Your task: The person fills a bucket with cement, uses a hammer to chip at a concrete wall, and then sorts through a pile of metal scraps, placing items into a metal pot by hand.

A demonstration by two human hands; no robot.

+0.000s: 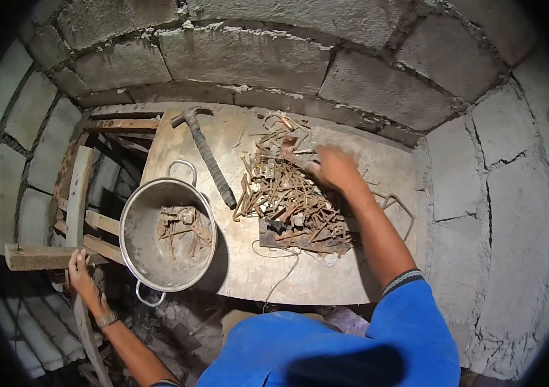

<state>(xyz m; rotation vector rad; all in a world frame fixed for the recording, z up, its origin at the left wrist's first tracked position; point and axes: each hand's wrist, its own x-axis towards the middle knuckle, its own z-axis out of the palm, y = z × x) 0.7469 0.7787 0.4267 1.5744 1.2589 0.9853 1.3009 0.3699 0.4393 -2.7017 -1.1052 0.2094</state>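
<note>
A heap of rusty nails and metal scraps [297, 200] lies on the pale board [242, 277]. My right hand [335, 166] is over the heap's upper right edge, its fingers bent and blurred; whatever they hold, if anything, cannot be made out. At the far left, my left hand [82, 278] rests against the end of a wooden beam [39, 258], fingers curled at its edge. Between the two hands stands a metal pot [133, 251] with two loop handles and some rusty pieces [184, 226] inside it.
A hammer [206, 155] with a wrapped handle lies between pot and heap. Bent wire [403, 209] sits right of the heap, and thin wire [282, 278] hangs over the board's front edge. Block walls enclose the back and sides. Wooden slats [103, 222] stand at the left.
</note>
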